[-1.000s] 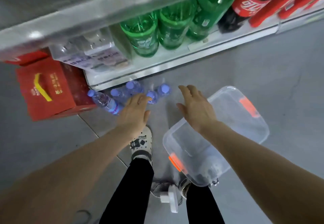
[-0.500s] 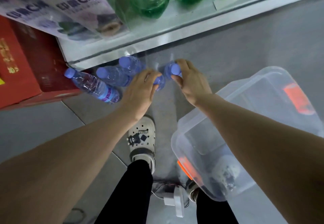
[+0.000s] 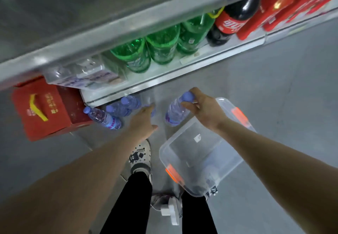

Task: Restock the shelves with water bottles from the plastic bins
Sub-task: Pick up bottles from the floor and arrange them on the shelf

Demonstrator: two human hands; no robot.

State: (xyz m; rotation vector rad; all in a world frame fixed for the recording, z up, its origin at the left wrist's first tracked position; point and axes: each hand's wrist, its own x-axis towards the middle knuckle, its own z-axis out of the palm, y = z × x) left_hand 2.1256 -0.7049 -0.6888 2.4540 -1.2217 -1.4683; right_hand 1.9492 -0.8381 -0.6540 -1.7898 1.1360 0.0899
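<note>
Several small water bottles with blue caps stand and lie on the grey floor by the shelf's foot; one lies at the left (image 3: 105,118), two more are behind it (image 3: 124,105). My right hand (image 3: 204,109) grips another water bottle (image 3: 174,113) by its cap and neck, lifted and tilted above the floor. My left hand (image 3: 144,121) reaches down beside it, with its fingers curled over a bottle top that is almost wholly hidden. A clear plastic bin (image 3: 164,153) with orange latches sits on the floor under my right forearm.
The bottom shelf (image 3: 164,73) holds green soda bottles (image 3: 146,54), a cola bottle (image 3: 230,23), red boxes (image 3: 292,5) and a wrapped pack (image 3: 82,76). A red carton (image 3: 45,109) stands on the floor at left. My shoe (image 3: 140,153) and a white plug (image 3: 171,210) are below.
My right hand has closed on a bottle's cap and raised it off the floor. My left hand stays low on its bottle. The view has pulled back from the shelf.
</note>
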